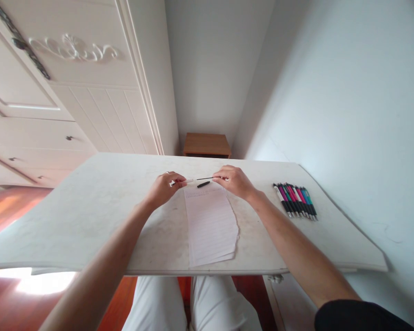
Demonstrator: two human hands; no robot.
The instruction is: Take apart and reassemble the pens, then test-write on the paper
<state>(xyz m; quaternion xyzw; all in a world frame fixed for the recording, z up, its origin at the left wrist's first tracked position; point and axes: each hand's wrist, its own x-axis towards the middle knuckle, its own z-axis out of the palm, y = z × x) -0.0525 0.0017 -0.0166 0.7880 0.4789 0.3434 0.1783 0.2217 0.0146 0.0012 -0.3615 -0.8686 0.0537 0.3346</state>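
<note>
Between the fingers of my left hand is a white pen barrel, its open end pointing right. My right hand pinches a thin dark pen refill, whose free tip points left at the barrel, with a small gap between the two. Just below them, at the top edge of the paper, lies a short black pen grip. Under that, lined sheets of paper with a torn right edge lie on the table; faint writing shows on the top lines.
A row of several pens in white, purple, pink, green and blue lies on the right of the white table. Beyond the far edge stands a small wooden cabinet. White wardrobe doors rise at left, a wall at right.
</note>
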